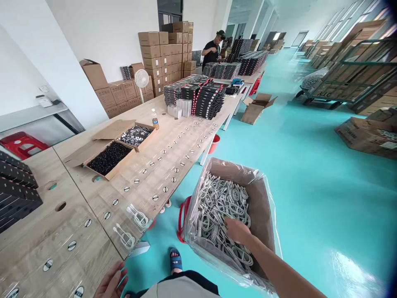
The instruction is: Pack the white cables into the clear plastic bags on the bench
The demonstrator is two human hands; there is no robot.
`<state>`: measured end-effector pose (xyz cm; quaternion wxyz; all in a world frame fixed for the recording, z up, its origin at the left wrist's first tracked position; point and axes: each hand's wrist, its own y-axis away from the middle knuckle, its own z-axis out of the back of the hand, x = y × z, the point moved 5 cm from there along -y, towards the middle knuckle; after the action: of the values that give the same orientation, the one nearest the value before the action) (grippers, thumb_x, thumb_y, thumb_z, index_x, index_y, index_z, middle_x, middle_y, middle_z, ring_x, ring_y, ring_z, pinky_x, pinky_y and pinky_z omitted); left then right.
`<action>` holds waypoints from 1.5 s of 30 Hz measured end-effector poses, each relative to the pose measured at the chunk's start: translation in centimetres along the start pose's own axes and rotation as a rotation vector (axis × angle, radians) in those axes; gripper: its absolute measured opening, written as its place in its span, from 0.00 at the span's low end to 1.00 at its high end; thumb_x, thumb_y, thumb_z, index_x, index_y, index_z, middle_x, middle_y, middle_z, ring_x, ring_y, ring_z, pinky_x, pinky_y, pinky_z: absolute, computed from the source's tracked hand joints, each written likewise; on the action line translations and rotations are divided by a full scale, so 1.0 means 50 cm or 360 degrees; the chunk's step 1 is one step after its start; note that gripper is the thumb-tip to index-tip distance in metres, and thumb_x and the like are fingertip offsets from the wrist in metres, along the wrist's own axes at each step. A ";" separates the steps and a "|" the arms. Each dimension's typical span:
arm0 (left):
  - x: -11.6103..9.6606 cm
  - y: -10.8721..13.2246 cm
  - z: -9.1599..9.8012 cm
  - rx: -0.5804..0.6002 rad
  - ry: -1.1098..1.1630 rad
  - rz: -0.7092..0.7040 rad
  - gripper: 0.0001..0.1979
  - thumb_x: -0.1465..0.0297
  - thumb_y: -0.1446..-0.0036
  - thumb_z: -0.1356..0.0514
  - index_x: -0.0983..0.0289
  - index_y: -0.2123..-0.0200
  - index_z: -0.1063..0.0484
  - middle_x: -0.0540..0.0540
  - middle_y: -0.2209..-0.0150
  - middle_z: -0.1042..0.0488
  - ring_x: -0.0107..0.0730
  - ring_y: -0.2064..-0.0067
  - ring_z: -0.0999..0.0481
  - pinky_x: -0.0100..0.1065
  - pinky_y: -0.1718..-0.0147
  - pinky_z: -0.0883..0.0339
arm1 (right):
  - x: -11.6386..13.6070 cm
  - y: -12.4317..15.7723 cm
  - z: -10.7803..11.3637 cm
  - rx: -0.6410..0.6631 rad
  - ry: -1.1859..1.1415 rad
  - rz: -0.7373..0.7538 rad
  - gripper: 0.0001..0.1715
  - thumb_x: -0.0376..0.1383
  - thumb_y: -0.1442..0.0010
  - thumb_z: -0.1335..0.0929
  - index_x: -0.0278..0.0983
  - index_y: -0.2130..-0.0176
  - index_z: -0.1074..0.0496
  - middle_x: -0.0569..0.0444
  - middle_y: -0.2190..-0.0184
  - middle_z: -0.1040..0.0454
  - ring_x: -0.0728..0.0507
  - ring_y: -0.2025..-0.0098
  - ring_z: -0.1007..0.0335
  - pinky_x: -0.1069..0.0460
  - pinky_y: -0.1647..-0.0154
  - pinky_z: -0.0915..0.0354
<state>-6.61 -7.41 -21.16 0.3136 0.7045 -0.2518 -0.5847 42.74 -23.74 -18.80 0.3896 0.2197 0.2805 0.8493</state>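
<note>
My right hand (pixel 236 230) reaches down into a plastic-lined cardboard box (pixel 266 194) on the floor, filled with several coiled grey-white cables (pixel 217 207). Its fingers press into the cable pile, and whether they grip a coil is hidden. My left hand (pixel 112 282) rests open at the near edge of the wooden table (pixel 93 244), fingers spread, holding nothing. Two bagged white cables (pixel 132 227) lie on the table edge just ahead of it. Round sticker labels (pixel 72 245) dot the table top in rows.
Two open cartons of small black and white parts (pixel 119 150) sit mid-table, with a bottle (pixel 155 119) and stacks of black packs (pixel 203 97) beyond. Black trays (pixel 15 186) stand at left. Another person (pixel 212 49) works by stacked cartons (pixel 164 51). Red stools sit under the table.
</note>
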 end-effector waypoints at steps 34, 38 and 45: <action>-0.204 0.319 -0.185 0.1139 -0.0653 -0.0903 0.16 0.54 0.42 0.42 0.62 0.67 0.31 0.48 0.75 0.35 0.26 0.75 0.37 0.28 0.76 0.40 | 0.577 0.470 0.010 -0.0206 -0.1391 0.1324 0.24 0.51 0.36 0.38 0.36 0.69 0.28 0.57 0.78 0.33 0.49 0.76 0.39 0.53 0.75 0.41; -0.190 0.340 -0.128 0.1279 -0.0251 -0.0501 0.18 0.54 0.45 0.37 0.62 0.62 0.32 0.51 0.70 0.29 0.33 0.67 0.26 0.30 0.73 0.32 | 0.584 0.489 -0.022 -0.0105 -0.1642 0.1305 0.25 0.54 0.38 0.36 0.37 0.58 0.27 0.58 0.79 0.32 0.47 0.77 0.36 0.53 0.76 0.38; -0.157 0.357 -0.034 0.1422 0.0007 -0.0184 0.17 0.56 0.47 0.35 0.63 0.65 0.29 0.59 0.59 0.25 0.39 0.63 0.21 0.29 0.77 0.29 | 0.612 0.512 -0.097 0.0023 -0.1847 0.1270 0.25 0.53 0.39 0.34 0.38 0.53 0.26 0.58 0.81 0.31 0.47 0.78 0.35 0.52 0.76 0.37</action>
<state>-6.20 -13.59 -2.59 -0.0540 0.7849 -0.4391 -0.4338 7.71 -14.99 -1.12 0.1336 0.7261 -0.0689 0.6710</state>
